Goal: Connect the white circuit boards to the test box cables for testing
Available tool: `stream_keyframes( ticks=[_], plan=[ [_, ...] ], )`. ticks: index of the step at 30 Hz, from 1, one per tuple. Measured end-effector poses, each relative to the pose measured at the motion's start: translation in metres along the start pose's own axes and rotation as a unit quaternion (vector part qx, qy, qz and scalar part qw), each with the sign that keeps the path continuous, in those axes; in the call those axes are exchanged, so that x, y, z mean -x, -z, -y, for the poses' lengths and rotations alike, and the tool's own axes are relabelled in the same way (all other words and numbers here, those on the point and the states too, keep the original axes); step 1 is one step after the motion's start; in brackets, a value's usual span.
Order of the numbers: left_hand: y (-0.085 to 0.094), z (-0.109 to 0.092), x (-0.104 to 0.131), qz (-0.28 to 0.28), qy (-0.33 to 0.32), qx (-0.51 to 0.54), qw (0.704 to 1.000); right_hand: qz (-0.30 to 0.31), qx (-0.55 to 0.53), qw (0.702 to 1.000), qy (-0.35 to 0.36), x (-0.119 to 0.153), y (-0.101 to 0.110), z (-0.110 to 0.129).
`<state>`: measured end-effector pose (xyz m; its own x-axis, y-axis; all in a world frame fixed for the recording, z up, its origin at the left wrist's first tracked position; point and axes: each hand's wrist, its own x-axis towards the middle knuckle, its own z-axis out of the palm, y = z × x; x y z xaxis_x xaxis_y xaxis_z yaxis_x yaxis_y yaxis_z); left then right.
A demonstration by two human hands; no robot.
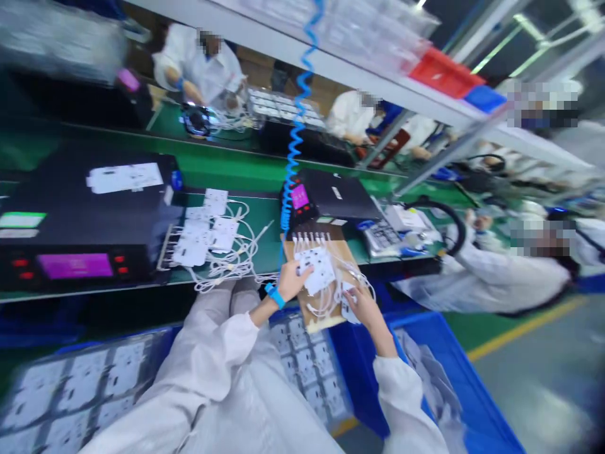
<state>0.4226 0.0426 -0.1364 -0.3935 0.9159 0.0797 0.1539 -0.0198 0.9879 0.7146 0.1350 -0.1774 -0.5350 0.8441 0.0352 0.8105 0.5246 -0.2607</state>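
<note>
A white panel (319, 271) with small dark cutouts lies over a tan board (347, 252) at the bench edge. My left hand (290, 282), with a blue band at the wrist, grips the panel's left edge, thumb on top. Lower right, my right hand (363, 305) is closed on a second white panel (347, 309), partly hidden by the fingers. White cables (326, 299) loop around and below the first panel. A row of white plugs (312, 238) runs along the board's far end, beside a black box (335, 195) with a pink screen.
To the left, white panels (191, 243) and tangled cables (236, 261) lie by a larger black box (85, 221). A coiled blue hose (295, 135) hangs ahead. Trays of panels (312, 359) and a blue bin (472, 391) stand below. Co-workers sit across and to the right.
</note>
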Motion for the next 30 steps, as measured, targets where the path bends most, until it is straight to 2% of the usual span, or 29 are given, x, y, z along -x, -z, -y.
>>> stream_keyframes(
  ticks=[4, 9, 12, 17, 21, 24, 30],
  plan=[
    [-0.005, 0.005, -0.002, 0.017, -0.007, -0.005, 1.000, 0.042, -0.037, 0.997, -0.053, -0.003, 0.002, 0.003],
    [-0.010, 0.008, -0.001, 0.017, -0.013, -0.016, 1.000, 0.054, -0.136, 0.984, -0.102, -0.013, 0.030, -0.003],
    [-0.013, 0.015, -0.001, 0.015, -0.013, -0.024, 1.000, 0.044, -0.210, 0.969, -0.121, -0.019, 0.039, 0.012],
    [-0.019, 0.021, 0.002, 0.017, -0.022, -0.031, 0.999, 0.065, -0.304, 0.945, -0.099, -0.027, 0.020, 0.063],
    [-0.020, 0.020, 0.007, 0.024, -0.035, -0.037, 0.998, 0.051, -0.333, 0.938, -0.083, -0.031, 0.004, 0.093],
    [-0.018, 0.020, 0.012, 0.040, -0.044, -0.044, 0.997, 0.024, -0.332, 0.940, -0.078, -0.032, -0.002, 0.101],
    [-0.014, 0.018, 0.014, 0.076, -0.059, -0.061, 0.993, -0.006, -0.310, 0.949, -0.054, -0.035, -0.010, 0.101]
  ],
)
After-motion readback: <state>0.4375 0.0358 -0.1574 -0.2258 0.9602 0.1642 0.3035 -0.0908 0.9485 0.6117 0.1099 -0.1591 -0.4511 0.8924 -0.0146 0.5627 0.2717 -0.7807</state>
